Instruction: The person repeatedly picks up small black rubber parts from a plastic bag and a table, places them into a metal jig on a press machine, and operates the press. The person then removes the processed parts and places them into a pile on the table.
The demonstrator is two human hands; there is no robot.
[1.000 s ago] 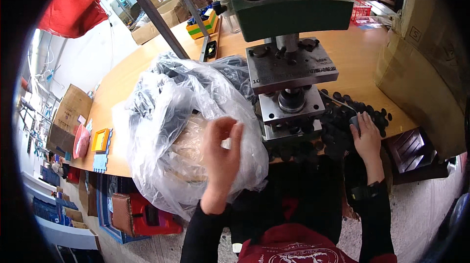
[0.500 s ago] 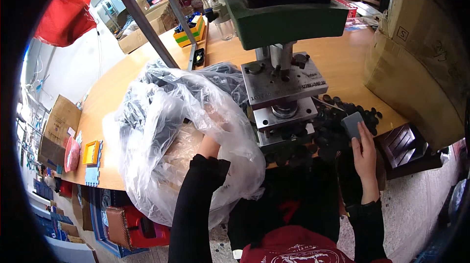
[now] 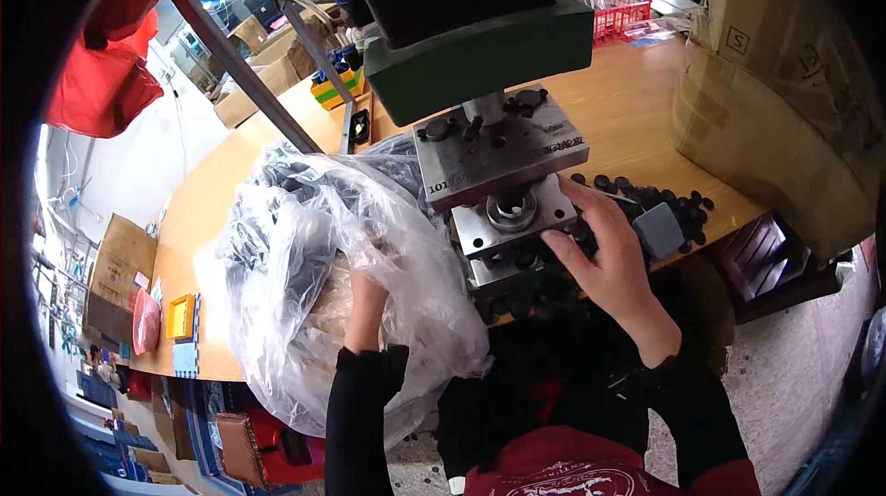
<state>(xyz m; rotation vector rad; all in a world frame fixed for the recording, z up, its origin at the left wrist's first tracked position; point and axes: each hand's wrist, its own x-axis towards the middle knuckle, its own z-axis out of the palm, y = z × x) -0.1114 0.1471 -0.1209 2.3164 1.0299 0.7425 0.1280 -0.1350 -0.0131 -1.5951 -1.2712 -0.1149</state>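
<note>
My left hand (image 3: pixel 367 288) reaches into a large clear plastic bag (image 3: pixel 277 247); the film covers its fingers, so what they touch is hidden. My right hand (image 3: pixel 609 256) is at the right side of the press's lower metal die plate (image 3: pixel 466 227), thumb and fingers apart and nothing visible between them. A round metal die seat (image 3: pixel 510 210) sits on that plate, below the engraved upper die block (image 3: pixel 503 150). Just right of my right hand, a grey rectangular block (image 3: pixel 658 230) lies against many small black round pieces (image 3: pixel 688 205).
The green press head (image 3: pixel 480 62) overhangs the die. A tall cardboard box (image 3: pixel 738 118) stands at the right table edge, with a dark open box (image 3: pixel 771 265) below it. A yellow tray (image 3: pixel 180 316) lies far left; a red basket (image 3: pixel 620 14) stands at the back.
My right hand has let go of the grey block and moved left to the die plate. The left hand stays in the bag, slightly shifted. The whole view has tilted a little.
</note>
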